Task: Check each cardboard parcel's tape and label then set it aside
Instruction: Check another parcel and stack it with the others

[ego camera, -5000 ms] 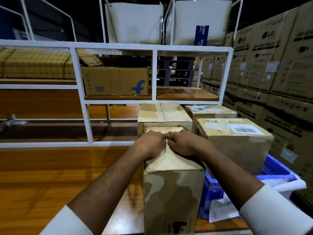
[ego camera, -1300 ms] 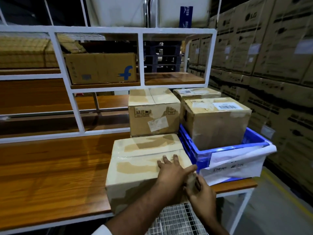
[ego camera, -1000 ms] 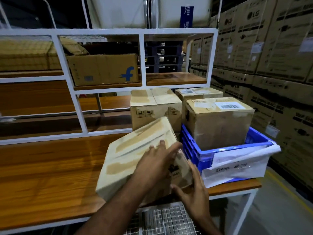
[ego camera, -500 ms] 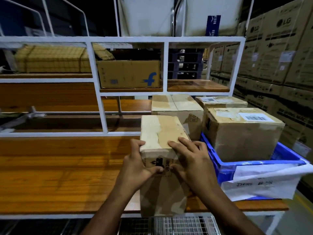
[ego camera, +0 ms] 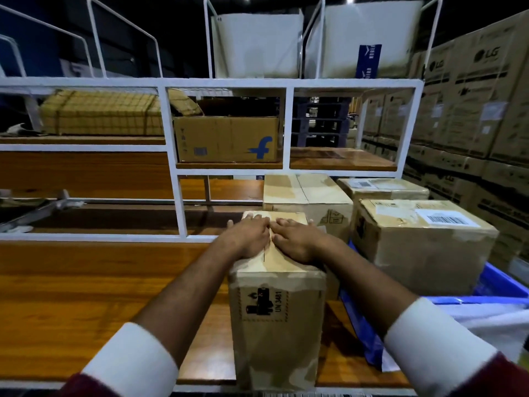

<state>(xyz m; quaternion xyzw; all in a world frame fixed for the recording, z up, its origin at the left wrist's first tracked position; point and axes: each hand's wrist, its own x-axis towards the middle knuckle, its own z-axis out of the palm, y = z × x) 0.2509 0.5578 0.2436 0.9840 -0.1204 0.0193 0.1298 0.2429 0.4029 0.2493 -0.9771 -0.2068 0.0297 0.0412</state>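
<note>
Head view: a tall cardboard parcel [ego camera: 276, 319] stands upright on the wooden worktop [ego camera: 86, 296] at its near edge, long axis vertical, one narrow face turned toward the camera. That face carries a black battery hazard mark with "UN 3481" printed sideways beside it. Brown tape runs along the top face, away from the camera.

The left hand [ego camera: 248, 238] and right hand [ego camera: 297, 242] both lie palm-down on the parcel's top, side by side and nearly touching over the tape seam. Their fingers [ego camera: 259, 220] are spread flat, reaching toward the far edge, pressing rather than gripping anything.

Just right of the parcel, a blue crate [ego camera: 498, 285] holds a box with a barcode label [ego camera: 420, 245]. Behind, a white shelf frame [ego camera: 177, 196] carries a carton with a blue "f" logo [ego camera: 226, 138]. Stacked cartons marked "LG" [ego camera: 469, 90] fill the right side.
</note>
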